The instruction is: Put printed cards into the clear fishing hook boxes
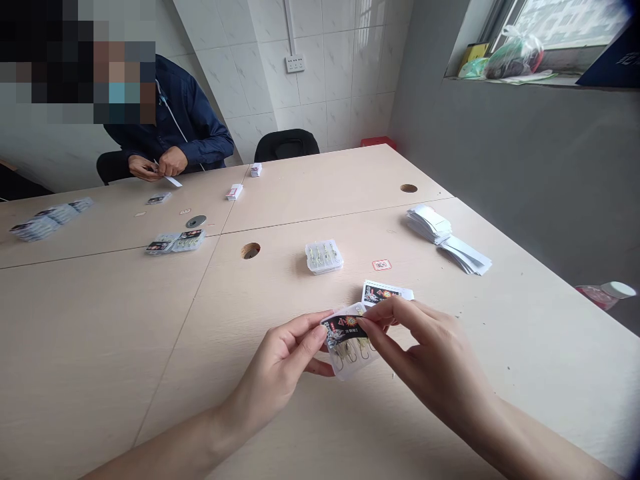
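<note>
My left hand [285, 353] grips the left side of a clear plastic box of fish hooks [353, 360], tilted just above the table. A black printed label [344, 328] lies across the upper part of the box. Thumb and fingers of my right hand [420, 333] pinch the label's right end against the box. Just behind my right fingers lies a stack of printed labels [383, 292], partly covered by that hand. Beyond it stands a clear box with hooks [324, 257], with no black label visible on it.
White paper strips [430, 223] are piled at the right. Labelled boxes [175, 241] stand at the left, more [50, 219] at the far left. A co-worker [173, 127] sits across, holding a strip in both hands. The table [240, 413] has a cable hole [251, 251]; a bottle [605, 293] stands beyond its right edge.
</note>
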`<control>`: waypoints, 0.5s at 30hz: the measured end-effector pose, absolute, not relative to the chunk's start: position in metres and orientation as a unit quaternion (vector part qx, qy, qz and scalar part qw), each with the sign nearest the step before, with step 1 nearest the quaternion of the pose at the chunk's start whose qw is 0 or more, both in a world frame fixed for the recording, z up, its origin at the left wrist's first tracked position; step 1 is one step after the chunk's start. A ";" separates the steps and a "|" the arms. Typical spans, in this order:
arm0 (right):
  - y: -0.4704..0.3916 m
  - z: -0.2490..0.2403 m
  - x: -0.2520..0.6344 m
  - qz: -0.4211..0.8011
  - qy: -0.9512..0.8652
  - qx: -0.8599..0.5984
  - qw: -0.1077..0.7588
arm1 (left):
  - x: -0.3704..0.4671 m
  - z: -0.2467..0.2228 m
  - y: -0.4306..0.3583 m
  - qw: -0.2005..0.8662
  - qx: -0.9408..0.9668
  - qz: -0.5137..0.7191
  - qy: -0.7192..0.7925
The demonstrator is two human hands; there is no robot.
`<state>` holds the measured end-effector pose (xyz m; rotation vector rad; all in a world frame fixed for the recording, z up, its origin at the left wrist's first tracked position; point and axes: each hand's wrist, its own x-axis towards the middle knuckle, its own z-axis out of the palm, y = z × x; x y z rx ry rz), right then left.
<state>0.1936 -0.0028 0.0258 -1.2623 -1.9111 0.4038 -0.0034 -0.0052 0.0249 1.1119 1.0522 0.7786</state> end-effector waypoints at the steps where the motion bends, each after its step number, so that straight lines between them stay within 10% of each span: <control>1: -0.003 0.026 0.194 0.160 -0.754 -0.499 0.397 | -0.003 0.025 -0.005 0.653 0.491 0.344 0.464; 15: -0.007 0.024 0.193 0.153 -0.769 -0.498 0.371 | -0.004 0.024 -0.004 0.644 0.491 0.354 0.469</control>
